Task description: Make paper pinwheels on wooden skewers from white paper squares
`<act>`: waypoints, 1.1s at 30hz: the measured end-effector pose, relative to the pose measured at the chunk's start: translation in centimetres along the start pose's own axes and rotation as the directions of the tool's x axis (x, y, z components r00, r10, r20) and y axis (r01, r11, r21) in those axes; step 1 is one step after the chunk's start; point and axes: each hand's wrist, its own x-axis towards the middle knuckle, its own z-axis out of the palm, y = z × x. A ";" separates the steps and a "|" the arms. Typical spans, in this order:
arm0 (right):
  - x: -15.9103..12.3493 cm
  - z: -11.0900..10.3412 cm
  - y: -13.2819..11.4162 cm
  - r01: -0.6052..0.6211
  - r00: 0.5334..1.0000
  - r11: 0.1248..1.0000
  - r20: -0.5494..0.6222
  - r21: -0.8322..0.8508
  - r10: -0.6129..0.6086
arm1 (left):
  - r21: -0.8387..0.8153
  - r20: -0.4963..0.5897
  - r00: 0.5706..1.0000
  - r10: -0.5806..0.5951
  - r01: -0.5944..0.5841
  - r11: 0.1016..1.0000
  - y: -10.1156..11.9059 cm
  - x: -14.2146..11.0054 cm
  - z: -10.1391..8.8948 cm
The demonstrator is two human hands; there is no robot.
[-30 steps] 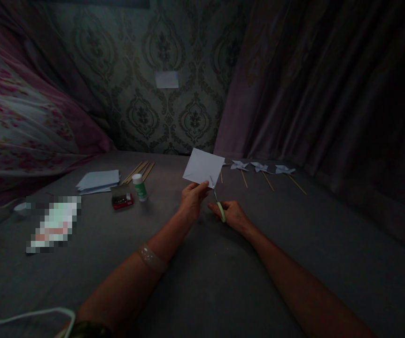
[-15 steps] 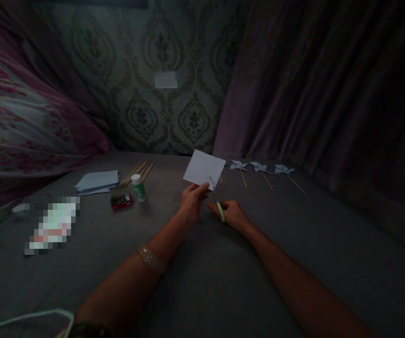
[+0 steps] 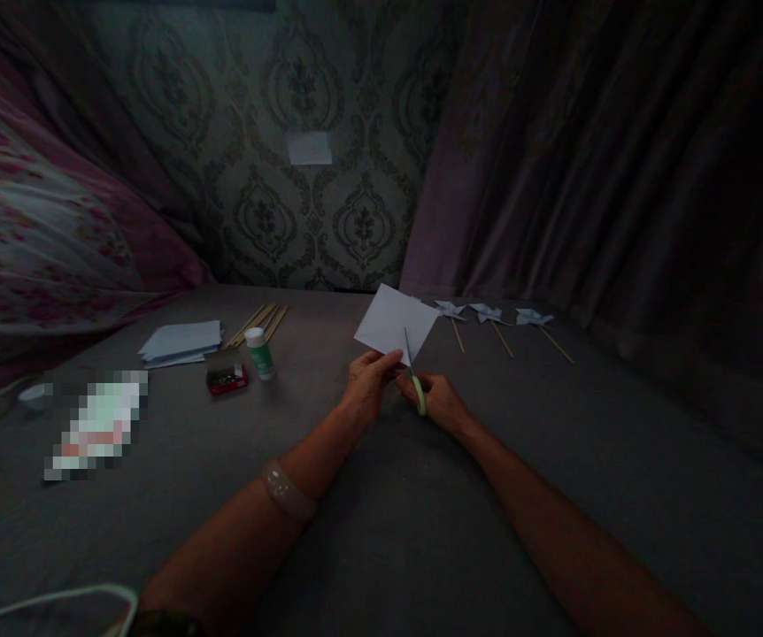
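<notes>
My left hand (image 3: 369, 382) pinches the near edge of a square white sheet of paper (image 3: 391, 320), which is tilted up above the table. Just right of it, my right hand (image 3: 440, 400) is closed around the pale green handle of a pair of scissors (image 3: 420, 394). The scissors' blade lies over the paper's near corner, pointing away from me. Behind and to the right, paper pinwheels on sticks (image 3: 486, 315) lie in a row on the grey cloth; part of another seems hidden behind the sheet.
At the left are a stack of white paper (image 3: 181, 342), several wooden sticks (image 3: 275, 323), a green and white bottle (image 3: 260, 356) and a small open red box (image 3: 227, 379). A blurred-out flat object (image 3: 99, 426) and a white cable (image 3: 50, 594) lie nearer.
The paper and my left hand have shifted slightly right, and the sheet has turned a little. The scissors have swung more upright over the near corner.
</notes>
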 end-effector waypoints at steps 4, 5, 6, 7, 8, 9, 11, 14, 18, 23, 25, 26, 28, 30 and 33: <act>-0.1 0.0 0.0 0.013 1.000 1.000 -0.010 -0.021 -0.013 | 0.003 -0.002 1.000 0.004 -0.004 1.000 0.0 0.0 0.0; -0.1 -0.1 0.0 0.015 1.000 0.999 -0.011 -0.031 -0.015 | 0.002 -0.007 1.000 0.004 -0.004 1.000 -0.1 0.0 0.0; -0.1 -0.1 0.0 0.017 1.000 0.999 -0.011 -0.039 -0.017 | 0.002 -0.009 1.000 0.003 -0.003 1.000 -0.1 0.1 0.0; -0.1 -0.1 0.0 0.019 1.000 0.999 -0.011 -0.043 -0.020 | 0.001 -0.012 1.000 0.001 -0.001 1.000 -0.1 0.1 -0.1; -0.1 0.0 0.0 0.022 1.000 0.999 -0.009 -0.045 -0.023 | -0.001 -0.015 1.000 -0.002 0.002 1.000 0.0 0.1 0.0; -0.1 0.0 0.0 0.023 1.000 0.999 -0.012 -0.045 -0.024 | -0.003 -0.018 1.000 -0.003 0.003 1.000 0.0 0.1 0.0; 0.0 0.0 0.1 0.014 1.000 0.999 -0.019 -0.036 -0.014 | -0.004 -0.015 1.000 -0.004 0.004 1.000 0.0 0.1 0.0; 0.0 0.0 0.2 -0.013 1.000 1.000 -0.022 -0.018 0.013 | 0.001 -0.008 1.000 -0.002 0.002 1.000 0.1 0.1 0.0; -0.1 0.0 0.1 -0.025 0.999 1.000 -0.023 -0.009 0.024 | -0.011 -0.006 1.000 -0.005 0.005 1.000 0.0 0.1 0.0; -0.1 0.1 0.1 -0.020 0.999 1.000 -0.039 0.001 0.020 | -0.003 -0.012 1.000 0.002 -0.002 1.000 0.0 0.1 0.0; -0.1 0.1 0.1 -0.025 0.999 1.000 -0.039 0.009 0.025 | -0.003 -0.013 1.000 0.002 -0.002 1.000 0.1 0.1 0.0; -0.1 0.1 0.2 -0.027 0.999 1.000 -0.039 0.011 0.027 | -0.005 -0.014 1.000 0.000 0.000 1.000 0.1 0.1 0.0; -0.1 0.1 0.2 -0.027 0.999 1.000 -0.043 0.006 0.027 | -0.010 -0.019 1.000 -0.001 0.000 1.000 0.1 0.1 0.0; -0.1 0.1 0.1 -0.028 0.998 1.000 -0.053 -0.003 0.028 | -0.009 -0.020 1.000 -0.003 0.003 1.000 0.1 0.1 0.0; -0.1 0.1 -0.1 -0.035 0.998 0.999 -0.057 -0.005 0.034 | -0.004 -0.017 1.000 -0.008 0.008 1.000 0.2 0.0 0.0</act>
